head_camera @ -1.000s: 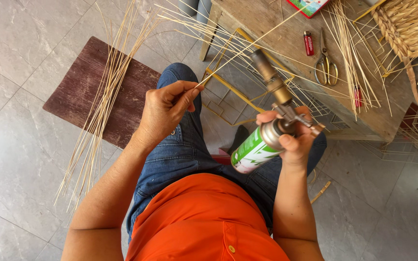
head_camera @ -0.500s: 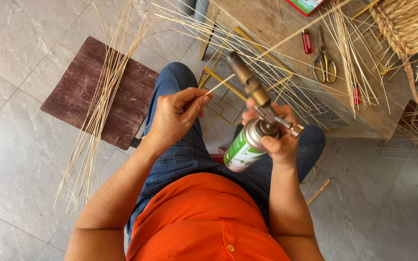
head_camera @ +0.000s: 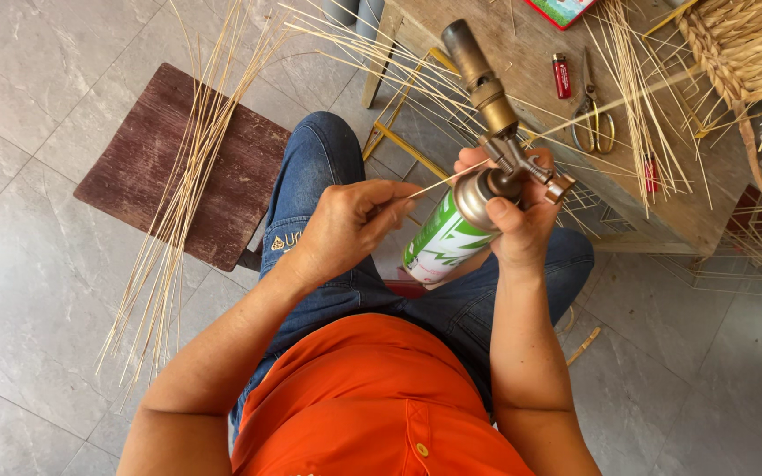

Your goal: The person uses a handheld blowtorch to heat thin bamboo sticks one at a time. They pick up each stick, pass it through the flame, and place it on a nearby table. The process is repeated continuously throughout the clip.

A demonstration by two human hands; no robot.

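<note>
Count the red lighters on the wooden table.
2. One lighter lies left of the scissors; the other lighter lies nearer the table edge, partly under the thin sticks. More may be hidden beneath the sticks.

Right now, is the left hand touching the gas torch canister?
Apart. The head view shows the left hand pinching a thin reed strip, with a gap before the gas torch canister in the right hand.

- A dark wooden board [head_camera: 183,167] lies on the grey floor tiles, left of the grip, with a bundle of thin reeds [head_camera: 178,203] across it.
- Scissors [head_camera: 593,119] and a red lighter [head_camera: 562,75] rest on the wooden table [head_camera: 663,216], up and right.
- A woven basket [head_camera: 747,44] sits furthest right.
</note>
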